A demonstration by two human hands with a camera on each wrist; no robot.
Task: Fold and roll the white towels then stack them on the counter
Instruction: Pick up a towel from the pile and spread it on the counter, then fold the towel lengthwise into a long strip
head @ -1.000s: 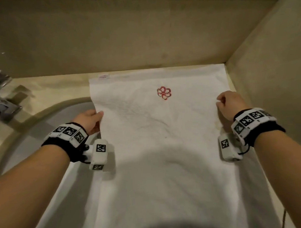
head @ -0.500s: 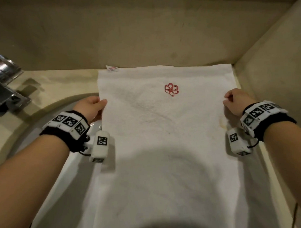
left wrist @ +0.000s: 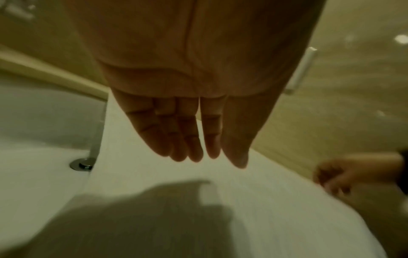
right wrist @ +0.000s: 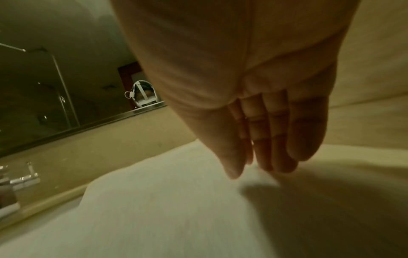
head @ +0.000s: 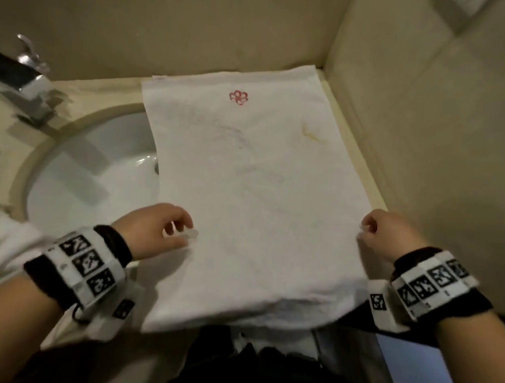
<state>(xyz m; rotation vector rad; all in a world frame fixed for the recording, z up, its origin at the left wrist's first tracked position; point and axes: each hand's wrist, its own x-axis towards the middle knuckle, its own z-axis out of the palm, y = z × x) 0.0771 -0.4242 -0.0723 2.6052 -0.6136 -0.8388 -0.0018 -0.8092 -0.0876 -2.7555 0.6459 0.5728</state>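
**Towel flat on counter, hands at near corners**

White towel (head: 254, 197) lies spread lengthwise on the beige counter (head: 98, 85), far edge against the back wall, right edge along the side wall. Left part of it overhangs the sink basin (head: 96, 174). Near end looks folded over, a doubled edge at the counter front. Red embroidered logo (head: 238, 97) near far end; small yellowish stain (head: 309, 133) toward right side.

Left hand (head: 154, 230) sits at towel's left edge, near end. Wrist view shows fingers (left wrist: 176, 132) straight, close together, hovering just over the cloth, holding nothing. Thumb tip near the towel edge in head view; contact unclear, blurred.

Right hand (head: 383, 232) is at right edge, near end. Head view shows it loosely curled; wrist view shows fingers (right wrist: 271, 139) extended, tips at or just above the towel. No visible grip on cloth.

Chrome faucet (head: 27, 81) at far left behind basin. Drain (left wrist: 81, 164) visible beside towel's edge.
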